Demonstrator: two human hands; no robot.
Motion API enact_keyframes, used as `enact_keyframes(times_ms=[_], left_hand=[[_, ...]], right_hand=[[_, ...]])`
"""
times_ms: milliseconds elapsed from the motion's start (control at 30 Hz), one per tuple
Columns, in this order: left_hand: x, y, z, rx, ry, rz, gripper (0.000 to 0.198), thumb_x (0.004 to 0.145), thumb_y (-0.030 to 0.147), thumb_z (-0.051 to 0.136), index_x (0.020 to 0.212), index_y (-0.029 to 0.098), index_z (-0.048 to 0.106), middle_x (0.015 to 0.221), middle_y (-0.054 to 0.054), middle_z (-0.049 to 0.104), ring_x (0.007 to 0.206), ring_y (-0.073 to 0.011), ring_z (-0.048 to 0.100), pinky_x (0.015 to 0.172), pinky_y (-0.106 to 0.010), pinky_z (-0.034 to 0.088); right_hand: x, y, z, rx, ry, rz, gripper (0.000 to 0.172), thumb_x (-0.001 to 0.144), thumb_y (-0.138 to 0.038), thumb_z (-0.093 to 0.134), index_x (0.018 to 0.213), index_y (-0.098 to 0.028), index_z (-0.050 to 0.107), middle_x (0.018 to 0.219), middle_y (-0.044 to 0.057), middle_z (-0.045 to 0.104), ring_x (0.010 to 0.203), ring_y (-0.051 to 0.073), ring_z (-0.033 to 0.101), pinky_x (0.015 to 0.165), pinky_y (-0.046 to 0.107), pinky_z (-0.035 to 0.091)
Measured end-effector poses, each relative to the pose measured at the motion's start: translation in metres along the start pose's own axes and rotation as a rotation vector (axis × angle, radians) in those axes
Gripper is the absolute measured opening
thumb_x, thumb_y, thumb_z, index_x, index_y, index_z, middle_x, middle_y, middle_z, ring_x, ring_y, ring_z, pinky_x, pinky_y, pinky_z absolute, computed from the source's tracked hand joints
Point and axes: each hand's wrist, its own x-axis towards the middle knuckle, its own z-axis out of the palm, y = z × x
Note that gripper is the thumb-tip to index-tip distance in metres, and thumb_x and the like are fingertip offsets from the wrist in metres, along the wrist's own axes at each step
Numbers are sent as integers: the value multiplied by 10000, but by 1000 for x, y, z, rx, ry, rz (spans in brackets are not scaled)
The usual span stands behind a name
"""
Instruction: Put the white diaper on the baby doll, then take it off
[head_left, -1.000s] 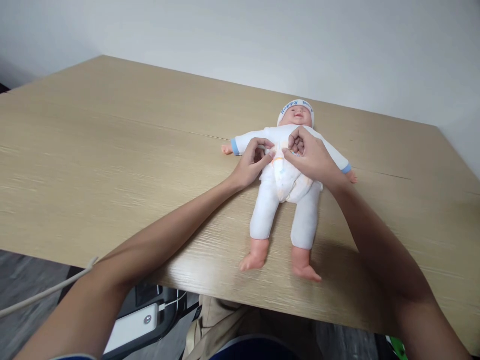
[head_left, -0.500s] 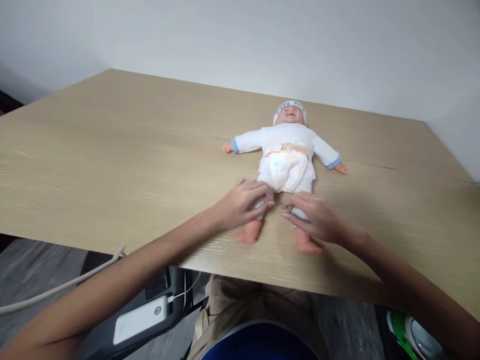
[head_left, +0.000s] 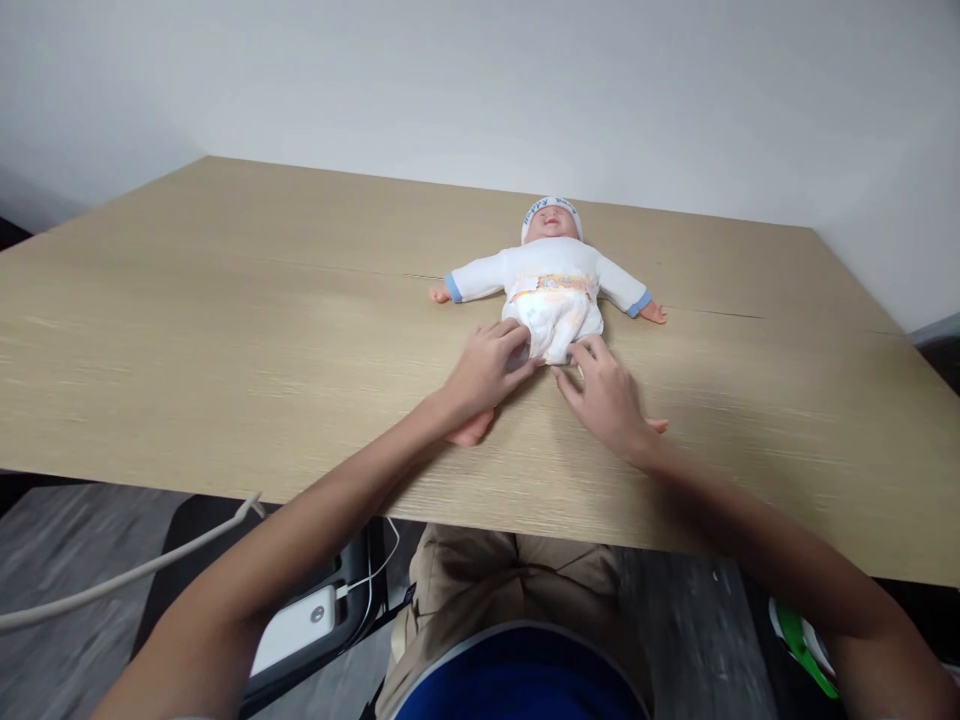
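Note:
A baby doll (head_left: 551,258) in a white long-sleeved top with blue cuffs and a lettered white cap lies on its back on the wooden table (head_left: 300,300). Around its hips is a white diaper (head_left: 555,310) with an orange printed waistband. My left hand (head_left: 495,365) is closed at the diaper's lower edge by one leg, thumb and fingers pinching there. On the other side, my right hand (head_left: 600,385) has its fingers curled on the leg edge of the diaper. Both hands hide most of the doll's legs; one foot (head_left: 472,428) shows below my left wrist.
A white power bank (head_left: 296,630) with a cable sits on a dark surface below the table's front edge. A pale hose-like cord (head_left: 127,580) runs at lower left. Something green and white (head_left: 802,645) lies low at right. A wall (head_left: 480,90) stands behind the table.
Both hands have moved up from the doll's lower legs to the diaper's leg edges. The doll's legs are spread wider. The camera view has shifted slightly.

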Motion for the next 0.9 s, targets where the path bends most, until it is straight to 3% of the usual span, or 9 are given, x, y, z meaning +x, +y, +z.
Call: enact_keyframes(times_ms=[167,300,467,567,667,767,900], left_hand=[[-2,-3,-4,-96,-5,44,187,1094,390,578,1000,228,566,1247,-120,656,1132,-309,557,1053,-484,469],[-2,-5,-4,-154,-34,14,238,1084,399,588,933,234,506,1060,-91,634,1061,-301,518,1008,-483,462],[1,-8,-2,-246,-16,-46,299,1029,381,660,873,241,446,919,-50,539,993,-281,517,922,-449,459],[2,-10,-3,-299,15,-98,331,1006,405,694,852,237,454,879,-30,500,935,-260,511,869,-427,448],[0,-12,-3,-433,58,-171,346,987,447,743,888,234,489,852,-5,493,859,-221,488,804,-384,419],[-4,-14,-1,-642,119,-270,423,908,428,859,945,239,482,871,17,506,805,-179,470,762,-342,404],[-8,-10,2,-825,173,-422,538,817,383,962,959,245,463,885,28,506,804,-162,497,743,-313,421]], right_hand=[[-2,1,-6,102,-17,-35,223,1018,-276,667,1231,-212,683,1430,169,664,1162,352,717,953,478,589],[2,2,-10,158,-88,-83,253,989,-294,695,1222,-212,644,1392,183,685,1256,376,683,1048,507,560],[8,5,-11,284,-180,81,262,964,-342,713,1164,-236,580,1030,85,763,898,297,725,883,452,546],[11,10,-8,420,-39,197,319,946,-379,744,1158,-267,532,1049,54,789,842,259,737,816,407,534],[12,14,-6,429,94,245,379,932,-440,793,1115,-287,498,1027,29,816,859,265,766,870,433,528],[11,15,-7,427,138,283,394,939,-509,806,1057,-293,499,983,25,831,856,277,781,899,462,525],[8,13,-9,495,127,317,450,909,-597,835,1048,-286,540,988,40,836,758,246,737,801,426,528]])
